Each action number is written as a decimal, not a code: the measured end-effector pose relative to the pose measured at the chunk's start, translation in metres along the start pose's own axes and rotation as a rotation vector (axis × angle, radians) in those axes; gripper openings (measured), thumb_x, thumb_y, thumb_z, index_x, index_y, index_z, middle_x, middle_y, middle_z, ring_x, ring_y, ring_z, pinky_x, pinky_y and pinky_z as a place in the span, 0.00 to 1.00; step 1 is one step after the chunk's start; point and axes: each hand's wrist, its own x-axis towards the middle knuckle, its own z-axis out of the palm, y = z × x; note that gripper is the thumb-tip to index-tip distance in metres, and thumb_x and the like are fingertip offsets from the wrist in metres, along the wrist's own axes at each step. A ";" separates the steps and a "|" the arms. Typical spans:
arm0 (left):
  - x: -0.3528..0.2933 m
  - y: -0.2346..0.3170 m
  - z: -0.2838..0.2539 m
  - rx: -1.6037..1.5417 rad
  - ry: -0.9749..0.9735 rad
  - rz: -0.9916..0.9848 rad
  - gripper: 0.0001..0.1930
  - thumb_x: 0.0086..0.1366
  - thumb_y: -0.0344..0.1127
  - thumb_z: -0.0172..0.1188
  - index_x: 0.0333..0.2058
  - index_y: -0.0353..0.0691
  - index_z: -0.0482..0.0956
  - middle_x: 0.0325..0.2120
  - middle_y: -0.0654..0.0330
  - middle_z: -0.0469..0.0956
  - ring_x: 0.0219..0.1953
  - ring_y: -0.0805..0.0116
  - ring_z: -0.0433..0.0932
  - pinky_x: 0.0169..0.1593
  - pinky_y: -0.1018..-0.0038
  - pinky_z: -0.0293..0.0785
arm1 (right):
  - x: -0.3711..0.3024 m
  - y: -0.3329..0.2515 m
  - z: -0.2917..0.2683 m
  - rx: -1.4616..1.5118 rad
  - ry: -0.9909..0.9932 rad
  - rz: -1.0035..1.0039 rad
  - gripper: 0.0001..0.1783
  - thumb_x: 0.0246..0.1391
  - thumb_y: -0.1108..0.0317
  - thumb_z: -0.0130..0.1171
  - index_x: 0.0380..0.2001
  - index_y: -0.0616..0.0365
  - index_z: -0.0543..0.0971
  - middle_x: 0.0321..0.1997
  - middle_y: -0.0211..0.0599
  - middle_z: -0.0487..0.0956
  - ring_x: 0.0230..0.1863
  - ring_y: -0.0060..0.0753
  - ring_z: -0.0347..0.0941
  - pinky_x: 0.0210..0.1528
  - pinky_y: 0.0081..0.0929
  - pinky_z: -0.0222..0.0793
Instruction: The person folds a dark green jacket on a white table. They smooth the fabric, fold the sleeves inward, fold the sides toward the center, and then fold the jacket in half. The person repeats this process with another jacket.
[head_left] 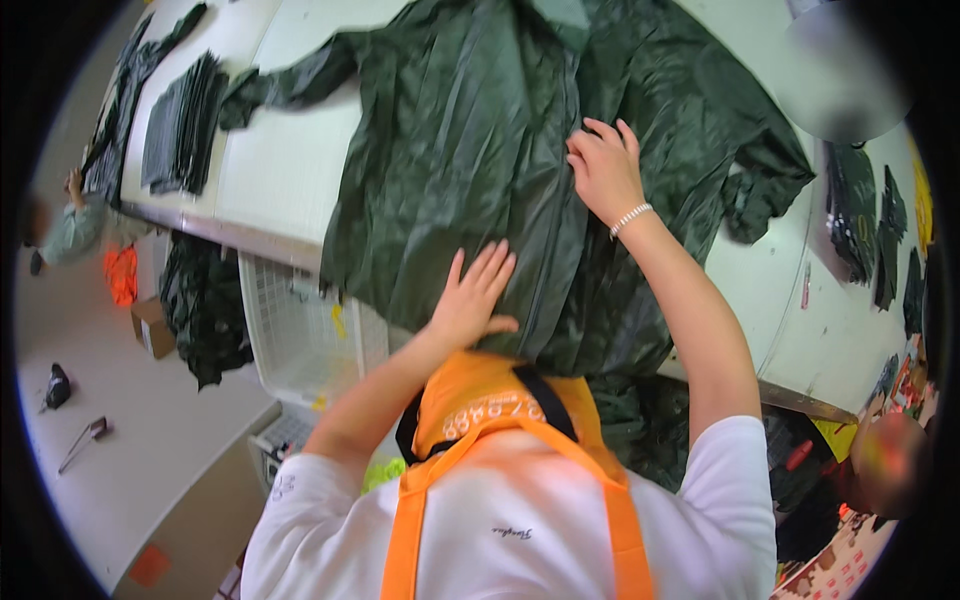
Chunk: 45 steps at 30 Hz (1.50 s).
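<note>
the left hand (472,293) lies flat, fingers spread and thumb out to the side, on the lower front of the dark green coat (450,150); it grips nothing that i can see. the right hand (607,170) sits higher up with its fingers bent, tips at the long front strip (550,260); from my end i can't tell whether it pinches the cloth or only rests on it.

the coat is spread over the white table (290,165), its hem toward the wearer and hanging past the near edge, the upper end running out of my view. the left sleeve (300,80) stretches off to the side, while the right sleeve (765,190) looks bunched. a stack of dark folded pieces (183,125) sits beyond the left sleeve, and a white crate (270,330) stands below the table edge.

i'd judge the step in hand to be flattening and lining up the front. as i read it, the next move calls for the left palm to keep the lower panel steady while the right fingers settle the strip straight, without dragging the thin, creased cloth farther off the table.
</note>
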 end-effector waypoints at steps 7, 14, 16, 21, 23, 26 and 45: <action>-0.038 0.004 -0.006 -0.022 -0.150 0.022 0.48 0.49 0.61 0.61 0.63 0.40 0.57 0.66 0.55 0.50 0.68 0.61 0.49 0.67 0.53 0.42 | 0.129 0.045 0.014 -0.428 0.026 -0.043 0.05 0.51 0.72 0.51 0.32 0.53 0.74 0.37 0.33 0.80 0.58 0.40 0.66 0.64 0.44 0.48; -0.032 -0.017 -0.032 -0.120 -0.168 0.159 0.31 0.57 0.50 0.59 0.57 0.42 0.67 0.63 0.59 0.59 0.63 0.66 0.60 0.64 0.64 0.52 | 0.230 0.100 0.008 -0.599 0.115 0.143 0.07 0.51 0.69 0.50 0.33 0.50 0.76 0.40 0.31 0.76 0.46 0.37 0.68 0.48 0.38 0.59; -0.028 -0.027 -0.038 -0.131 -0.158 0.219 0.26 0.58 0.47 0.58 0.53 0.43 0.71 0.61 0.60 0.63 0.60 0.69 0.63 0.62 0.65 0.56 | 0.256 0.114 -0.005 -0.548 0.199 0.276 0.08 0.53 0.67 0.52 0.36 0.50 0.75 0.43 0.32 0.74 0.48 0.39 0.67 0.47 0.39 0.61; 0.000 -0.058 -0.049 -0.370 -0.217 0.299 0.19 0.58 0.45 0.59 0.45 0.43 0.78 0.53 0.58 0.72 0.52 0.67 0.72 0.54 0.69 0.67 | 0.280 0.159 -0.008 -0.369 0.070 0.345 0.05 0.51 0.64 0.59 0.31 0.50 0.76 0.42 0.33 0.73 0.47 0.42 0.69 0.45 0.41 0.68; 0.024 -0.074 -0.067 -0.637 -0.279 0.189 0.15 0.58 0.42 0.60 0.41 0.41 0.80 0.47 0.56 0.77 0.46 0.64 0.77 0.48 0.70 0.72 | 0.276 0.148 0.003 -0.085 0.293 0.373 0.16 0.43 0.70 0.66 0.36 0.52 0.72 0.47 0.38 0.69 0.49 0.46 0.68 0.48 0.38 0.69; 0.096 -0.101 -0.101 -0.928 -0.097 0.056 0.09 0.59 0.35 0.61 0.34 0.36 0.81 0.30 0.53 0.81 0.31 0.57 0.81 0.35 0.69 0.77 | 0.251 0.123 0.018 -0.074 0.547 0.344 0.33 0.36 0.71 0.71 0.46 0.61 0.66 0.51 0.51 0.64 0.53 0.55 0.62 0.53 0.39 0.64; 0.511 -0.181 -0.133 -0.646 0.089 -0.331 0.21 0.63 0.47 0.56 0.25 0.29 0.75 0.21 0.51 0.79 0.21 0.61 0.78 0.26 0.69 0.73 | 0.269 0.166 0.087 0.473 0.507 0.683 0.08 0.45 0.71 0.63 0.29 0.65 0.81 0.26 0.42 0.79 0.23 0.35 0.77 0.31 0.26 0.72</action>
